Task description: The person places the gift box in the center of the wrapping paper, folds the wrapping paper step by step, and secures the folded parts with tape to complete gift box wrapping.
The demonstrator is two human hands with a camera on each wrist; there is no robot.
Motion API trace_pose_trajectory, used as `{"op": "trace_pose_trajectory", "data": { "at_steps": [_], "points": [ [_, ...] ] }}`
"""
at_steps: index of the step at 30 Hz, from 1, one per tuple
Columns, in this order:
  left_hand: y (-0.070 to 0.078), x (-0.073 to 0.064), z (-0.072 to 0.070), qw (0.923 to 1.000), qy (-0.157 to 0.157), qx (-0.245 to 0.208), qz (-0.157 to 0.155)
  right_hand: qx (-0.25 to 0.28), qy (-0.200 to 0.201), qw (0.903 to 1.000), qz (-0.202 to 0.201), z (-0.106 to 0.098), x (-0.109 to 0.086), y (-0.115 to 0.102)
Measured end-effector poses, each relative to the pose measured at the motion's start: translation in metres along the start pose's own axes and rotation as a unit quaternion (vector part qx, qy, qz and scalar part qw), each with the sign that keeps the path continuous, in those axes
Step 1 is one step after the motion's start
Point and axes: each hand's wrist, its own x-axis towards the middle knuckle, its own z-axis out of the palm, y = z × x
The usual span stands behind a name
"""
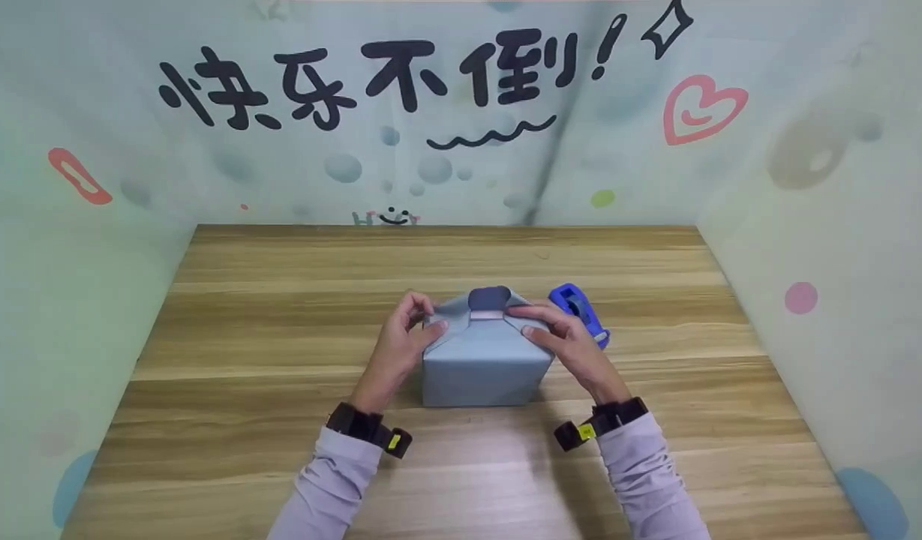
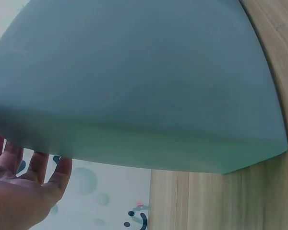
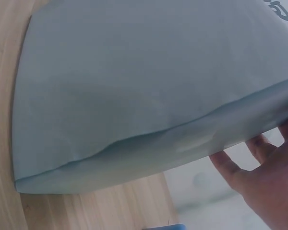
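A box wrapped in grey-blue paper (image 1: 485,381) stands on the wooden table, its paper folded inward at the top around a small gap. Through that gap a pale strip of the box (image 1: 488,316) shows, with a darker paper flap standing behind it. My left hand (image 1: 397,346) pinches the folded wrapping paper at the upper left, thumb on top. On the upper right, my right hand (image 1: 577,349) holds the paper between thumb and fingers, the index finger lying along the fold. Both wrist views show fingers at the box's sides; the thumbs are hidden there.
Just behind the right hand lies a blue tape dispenser (image 1: 581,313), partly covered by it. The wooden table (image 1: 280,300) ends at a printed backdrop (image 1: 280,172) with side panels on the left and right.
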Motion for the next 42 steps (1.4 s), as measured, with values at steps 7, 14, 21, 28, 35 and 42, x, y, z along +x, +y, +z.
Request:
{"op": "trace_pose_trajectory", "data": {
  "at_steps": [7,14,21,28,35,42],
  "points": [
    [-0.002,-0.004,0.004,0.9989,0.029,0.006,0.036,0.031,0.029,0.9987,-0.029,0.004,-0.004,0.005],
    [-0.002,-0.006,0.003,0.9916,0.038,0.089,0.086,0.095,0.036,0.9923,-0.071,0.008,-0.006,0.010],
    [-0.004,-0.007,0.000,0.9646,0.042,0.193,0.175,0.081,0.056,0.9939,-0.050,0.010,-0.008,0.010],
    [-0.004,-0.008,-0.004,0.9317,0.032,0.257,0.254,0.042,0.052,0.9929,-0.099,0.010,-0.008,0.013],
    [0.006,-0.023,-0.010,0.8488,-0.058,0.425,0.309,-0.010,0.047,0.9937,-0.101,0.005,-0.007,0.015],
    [0.001,-0.037,-0.006,0.8136,-0.045,0.485,0.317,-0.085,0.073,0.9845,-0.134,0.010,-0.013,-0.005]
  ]
}}
